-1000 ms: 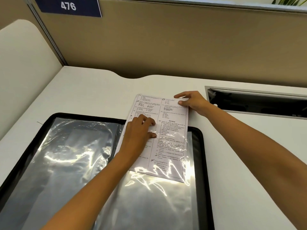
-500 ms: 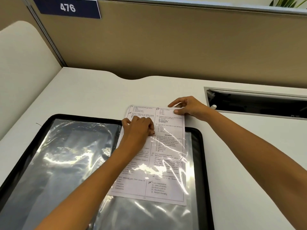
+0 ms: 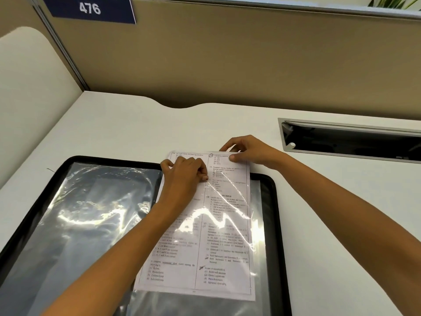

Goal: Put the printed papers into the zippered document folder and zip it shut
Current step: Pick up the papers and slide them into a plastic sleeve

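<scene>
Black-edged and lying open on the white desk [image 3: 127,124], the folder [image 3: 276,215] fills the view from 6 to 9 o'clock, its inside covered by shiny clear plastic sleeves [image 3: 91,201] that throw back bright glare. A printed sheet of paper [image 3: 225,252], with two columns of numbered text, lies lengthwise on the folder's right half, mostly under the clear plastic; its top edge sticks out past the folder's far rim at about 12 o'clock from the frame's centre. The left hand [image 3: 184,176] rests knuckles-up on the upper left part of the sheet, fingers curled and pressing down there; whether it pinches anything I cannot tell. The right hand [image 3: 252,151], at 1 o'clock from the left, pinches the sheet's top right corner between thumb and fingers, apparently with the lip of plastic. Further right, at 3 o'clock, a dark metal-framed slot [image 3: 350,142] is set into the desk. A tan partition [image 3: 250,60] stands behind, bearing a blue sign [image 3: 91,9] reading 476 at 11 o'clock.
</scene>
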`<state>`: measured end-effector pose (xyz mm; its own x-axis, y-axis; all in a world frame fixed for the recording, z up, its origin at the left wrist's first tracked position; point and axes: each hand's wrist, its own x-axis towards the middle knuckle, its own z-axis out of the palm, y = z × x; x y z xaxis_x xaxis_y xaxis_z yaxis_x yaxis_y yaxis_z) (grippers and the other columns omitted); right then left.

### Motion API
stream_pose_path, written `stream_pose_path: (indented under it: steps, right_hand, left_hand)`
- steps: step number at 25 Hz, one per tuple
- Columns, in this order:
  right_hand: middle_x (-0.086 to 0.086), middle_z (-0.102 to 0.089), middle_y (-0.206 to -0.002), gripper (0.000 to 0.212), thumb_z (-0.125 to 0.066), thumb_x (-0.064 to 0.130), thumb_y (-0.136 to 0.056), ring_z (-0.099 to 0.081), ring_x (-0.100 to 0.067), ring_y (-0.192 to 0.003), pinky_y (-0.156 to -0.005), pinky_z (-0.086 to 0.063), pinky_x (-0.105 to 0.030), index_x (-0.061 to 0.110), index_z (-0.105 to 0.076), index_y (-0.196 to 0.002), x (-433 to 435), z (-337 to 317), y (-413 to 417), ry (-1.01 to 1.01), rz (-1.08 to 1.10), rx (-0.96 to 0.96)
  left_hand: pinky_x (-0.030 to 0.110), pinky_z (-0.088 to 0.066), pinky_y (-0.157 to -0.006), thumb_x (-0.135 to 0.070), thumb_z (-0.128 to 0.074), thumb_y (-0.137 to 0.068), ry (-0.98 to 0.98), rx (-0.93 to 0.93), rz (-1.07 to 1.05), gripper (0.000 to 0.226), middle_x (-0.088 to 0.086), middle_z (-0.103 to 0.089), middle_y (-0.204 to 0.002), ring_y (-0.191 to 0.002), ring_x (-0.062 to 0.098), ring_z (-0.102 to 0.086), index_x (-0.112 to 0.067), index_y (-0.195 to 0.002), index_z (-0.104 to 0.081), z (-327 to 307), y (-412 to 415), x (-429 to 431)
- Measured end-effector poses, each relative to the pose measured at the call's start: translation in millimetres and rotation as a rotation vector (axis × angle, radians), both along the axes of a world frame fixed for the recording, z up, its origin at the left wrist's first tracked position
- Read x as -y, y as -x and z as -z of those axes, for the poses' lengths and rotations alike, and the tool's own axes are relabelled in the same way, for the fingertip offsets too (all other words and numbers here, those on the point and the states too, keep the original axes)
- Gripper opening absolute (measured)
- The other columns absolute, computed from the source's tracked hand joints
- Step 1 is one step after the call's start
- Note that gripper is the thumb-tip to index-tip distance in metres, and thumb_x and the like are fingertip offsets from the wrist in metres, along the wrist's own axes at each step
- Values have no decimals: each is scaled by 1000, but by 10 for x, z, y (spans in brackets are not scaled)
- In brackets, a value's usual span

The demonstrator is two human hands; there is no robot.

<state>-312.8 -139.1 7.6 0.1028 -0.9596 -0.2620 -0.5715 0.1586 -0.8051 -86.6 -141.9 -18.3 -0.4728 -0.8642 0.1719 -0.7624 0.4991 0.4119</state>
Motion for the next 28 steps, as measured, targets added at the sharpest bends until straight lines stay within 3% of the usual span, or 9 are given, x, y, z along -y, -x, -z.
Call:
stream_pose_path:
  steps: [3, 6, 10, 12, 16, 19, 22, 24, 28]
  right_hand:
    - [-5, -70, -92, 23, -67, 6, -83, -61, -7, -80, -74, -50, -18, 16, -71, -104, -96, -26, -27, -66, -121, -15]
    - [-5, -72, -96, 24, -69, 7, -82, -63, -7, -83, -75, -51, -19, 18, -72, -103, -149, -36, -60, -58, -173, -47]
    - [-1, -72, -98, 19, -69, 14, -82, -66, -9, -90, -90, -53, -35, 25, -69, -97, -196, -12, -122, -21, -91, -93]
    - [4, -73, -97, 11, -62, 23, -90, -65, -8, -92, -94, -50, -36, 22, -70, -97, -230, 4, -176, 50, -64, -137]
    - [11, -72, -97, 32, -49, 48, -93, -62, -3, -96, -94, -46, -32, 27, -73, -93, -358, 5, -278, 70, 7, -106]
    - [13, -70, -98, 31, -53, 54, -89, -61, 3, -84, -84, -46, -28, 32, -74, -88, -471, 26, -314, 55, 37, -87]
    - [-5, -67, -93, 30, -56, 56, -86, -63, -15, -86, -91, -43, -34, 35, -76, -78, -557, 25, -378, 72, 86, -96]
    - [-18, -63, -95, 35, -54, 55, -87, -59, -22, -90, -94, -31, -33, 30, -77, -78, -587, 22, -413, 65, 99, -144]
    - [7, -48, -89, 42, -48, 59, -88, -47, -4, -98, -91, -19, -32, 31, -77, -75, -637, 76, -497, 58, 120, -228]
  left_hand:
    - [31, -10, -76, -25, -58, -89, 32, 12, -28, 7, -12, -65, -84, -93, 12, -50, -28, -84, -62, -33, 7, -21]
    - [31, -10, -78, -26, -63, -86, 60, 17, -16, 4, -11, -63, -92, -97, 14, -49, -28, -82, -64, -22, -5, -23]
    - [28, -7, -78, -21, -68, -81, 82, -19, 50, 6, -10, -60, -103, -108, 15, -48, -25, -81, -64, 5, -23, -1]
    - [28, -8, -78, -18, -65, -83, 72, -14, 72, 8, -11, -61, -96, -101, 13, -50, -24, -81, -61, -1, -13, -2]
    - [29, -8, -75, -14, -62, -84, 111, -6, 72, 12, -11, -57, -82, -86, 13, -52, -24, -80, -58, 5, -25, -10]
    - [30, -9, -73, -13, -54, -90, 132, 23, 86, 13, -11, -54, -78, -82, 14, -48, -23, -83, -54, 18, -24, -25]
    - [31, -8, -69, -8, -44, -89, 136, 71, 99, 16, -11, -52, -72, -76, 15, -43, -23, -85, -49, 21, 6, -63]
    - [31, -8, -69, -9, -45, -88, 131, 91, 107, 15, -11, -50, -69, -74, 15, -41, -23, -86, -47, 22, 18, -82]
    - [31, -7, -66, -12, -54, -86, 163, 87, 91, 13, -11, -45, -59, -67, 17, -43, -23, -83, -47, 45, 12, -87]
